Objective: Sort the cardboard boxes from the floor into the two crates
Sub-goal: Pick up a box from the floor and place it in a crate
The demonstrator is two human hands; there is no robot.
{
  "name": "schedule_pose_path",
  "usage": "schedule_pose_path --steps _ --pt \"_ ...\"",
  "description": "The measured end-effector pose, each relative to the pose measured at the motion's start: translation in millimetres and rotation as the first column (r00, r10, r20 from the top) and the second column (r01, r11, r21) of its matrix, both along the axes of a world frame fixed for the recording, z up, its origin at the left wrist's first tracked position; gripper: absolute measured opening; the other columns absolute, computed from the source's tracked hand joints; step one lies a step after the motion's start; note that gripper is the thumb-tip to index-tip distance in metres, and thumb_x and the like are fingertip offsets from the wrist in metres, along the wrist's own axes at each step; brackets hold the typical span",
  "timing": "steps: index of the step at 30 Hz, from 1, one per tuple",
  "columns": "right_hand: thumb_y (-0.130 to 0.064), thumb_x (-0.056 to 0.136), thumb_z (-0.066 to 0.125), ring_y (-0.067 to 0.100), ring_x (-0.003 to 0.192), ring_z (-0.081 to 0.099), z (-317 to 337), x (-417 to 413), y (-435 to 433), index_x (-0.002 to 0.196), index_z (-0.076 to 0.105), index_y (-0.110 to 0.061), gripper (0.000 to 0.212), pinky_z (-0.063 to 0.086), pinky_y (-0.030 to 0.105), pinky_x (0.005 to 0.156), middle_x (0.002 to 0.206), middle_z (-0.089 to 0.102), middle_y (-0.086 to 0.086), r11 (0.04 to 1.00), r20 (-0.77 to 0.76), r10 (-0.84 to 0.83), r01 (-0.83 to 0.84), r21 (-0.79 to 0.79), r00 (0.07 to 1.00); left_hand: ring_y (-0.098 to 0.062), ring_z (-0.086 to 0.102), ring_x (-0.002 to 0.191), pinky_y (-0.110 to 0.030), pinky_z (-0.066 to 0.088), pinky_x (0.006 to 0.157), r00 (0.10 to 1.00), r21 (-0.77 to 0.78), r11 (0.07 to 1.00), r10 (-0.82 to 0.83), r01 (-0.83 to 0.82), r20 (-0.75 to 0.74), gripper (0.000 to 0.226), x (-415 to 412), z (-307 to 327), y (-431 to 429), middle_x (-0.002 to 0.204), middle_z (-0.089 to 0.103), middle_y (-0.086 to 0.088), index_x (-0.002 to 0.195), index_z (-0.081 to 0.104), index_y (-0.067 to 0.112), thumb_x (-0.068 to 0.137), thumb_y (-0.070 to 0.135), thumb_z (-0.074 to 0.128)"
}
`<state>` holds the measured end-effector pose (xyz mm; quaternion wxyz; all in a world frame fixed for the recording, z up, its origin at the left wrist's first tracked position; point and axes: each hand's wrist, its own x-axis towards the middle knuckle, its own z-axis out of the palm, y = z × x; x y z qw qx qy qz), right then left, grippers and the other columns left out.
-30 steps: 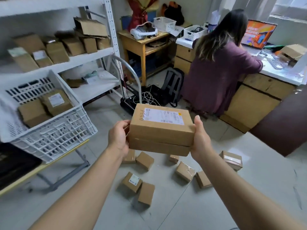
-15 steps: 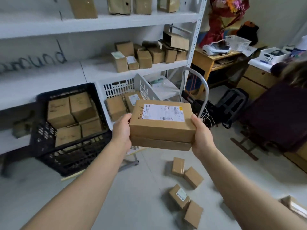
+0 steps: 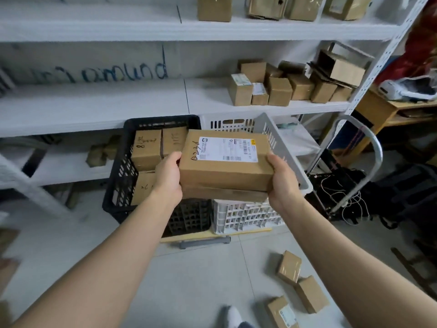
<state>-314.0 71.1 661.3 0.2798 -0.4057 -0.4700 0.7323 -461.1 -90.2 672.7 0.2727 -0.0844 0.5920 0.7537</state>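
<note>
- Left hand (image 3: 168, 177) and right hand (image 3: 281, 183) grip the stacked boxes (image 3: 225, 171) by their ends.
- Risk — lower box (image 3: 224, 195) slides out if the squeeze slackens, missing the white crate (image 3: 246, 216) beyond the hands.

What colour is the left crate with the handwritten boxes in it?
The left crate is black, lattice-walled; the head view shows it best.

two crates (image 3: 151, 124) side by side below shelf (image 3: 94, 107), held boxes (image 3: 224, 171) before them
</note>
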Motion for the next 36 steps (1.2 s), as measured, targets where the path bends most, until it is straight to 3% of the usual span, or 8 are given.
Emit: schedule_pose_path --steps 7,15,17,22,27,29,33,36 --pt "-0.039 0.076 0.063 0.024 0.094 0.067 -7 -95 -2 0.094 0.068 -0.022 0.026 0.054 0.039 0.083 0.101 0.072 0.005 0.983 0.038 0.180 -0.181 0.025 0.983 -0.018 0.071 0.072 -0.030 0.055 0.056 0.979 -0.049 0.979 0.200 -0.198 0.040 0.013 -65 -17 -23 0.081 0.075 -0.001 0.090 0.068 0.027 0.088 0.031 0.056" --pt "-0.021 0.088 0.059 0.018 0.081 0.065 -24 -182 -29 0.103 0.064 -0.016 0.017 0.054 0.028 0.066 0.092 0.070 0.002 0.978 0.107 0.198 -0.205 0.049 0.974 -0.017 0.070 0.073 -0.025 0.051 0.046 0.975 -0.155 0.968 0.210 -0.196 0.078 0.020 -155 -52 -46 0.073 0.075 0.002 0.097 0.068 0.022 0.087 0.034 0.056" --pt "-0.021 0.089 0.057 0.018 0.081 0.066 -36 -202 -43 0.106 0.064 -0.014 0.019 0.052 0.025 0.060 0.090 0.070 0.001 0.985 0.172 0.159 -0.169 0.044 0.972 -0.018 0.069 0.075 -0.024 0.050 0.047 0.983 -0.212 0.967 0.162 -0.141 0.082 0.019 -184 -63 -54 0.080 0.074 -0.001 0.096 0.067 0.021 0.087 0.034 0.056" --pt "-0.026 0.092 0.051 0.028 0.098 0.064 -78 -253 -85 0.120 0.056 -0.008 0.034 0.055 0.043 0.086 0.109 0.067 0.011 0.995 0.387 0.088 -0.065 -0.072 0.918 -0.024 0.069 0.086 -0.042 0.056 0.082 0.991 -0.401 0.910 -0.058 0.104 0.124 0.022 -263 -89 -73 0.092 0.073 -0.006 0.100 0.064 0.017 0.089 0.034 0.057" --pt "-0.037 0.094 0.046 0.039 0.122 0.049 -106 -281 -107 0.150 0.020 -0.023 0.063 0.043 0.054 0.101 0.141 0.045 0.014 0.986 0.533 0.088 0.001 -0.166 0.842 -0.028 0.065 0.092 -0.043 0.051 0.073 0.920 -0.470 0.794 -0.291 0.386 0.264 0.022 -313 -110 -67 0.100 0.070 -0.009 0.110 0.060 0.020 0.093 0.031 0.052" --pt "-0.037 0.097 0.044 0.040 0.126 0.046 -117 -284 -107 0.150 0.021 -0.022 0.060 0.041 0.054 0.102 0.144 0.041 0.017 0.987 0.555 0.127 -0.051 -0.149 0.822 -0.030 0.062 0.096 -0.049 0.049 0.084 0.896 -0.499 0.745 -0.345 0.443 0.281 0.021 -322 -119 -60 0.102 0.068 -0.009 0.112 0.061 0.023 0.095 0.029 0.050" --pt "-0.045 0.097 0.039 0.034 0.125 0.049 -136 -293 -101 0.143 0.037 -0.008 0.059 0.042 0.047 0.103 0.136 0.050 0.015 0.958 0.738 0.287 -0.170 -0.232 0.611 -0.033 0.058 0.105 -0.062 0.038 0.099 0.832 -0.546 0.629 -0.450 0.553 0.325 0.021 -330 -131 -45 0.108 0.065 -0.010 0.114 0.062 0.025 0.095 0.026 0.052" --pt "-0.042 0.096 0.045 0.031 0.101 0.060 -144 -294 -99 0.125 0.054 -0.001 0.051 0.052 0.042 0.090 0.097 0.059 0.009 0.955 0.761 0.294 -0.149 -0.255 0.579 -0.031 0.061 0.098 -0.055 0.045 0.095 0.785 -0.565 0.560 -0.537 0.606 0.310 0.019 -335 -139 -32 0.101 0.067 -0.011 0.109 0.064 0.017 0.093 0.021 0.054"
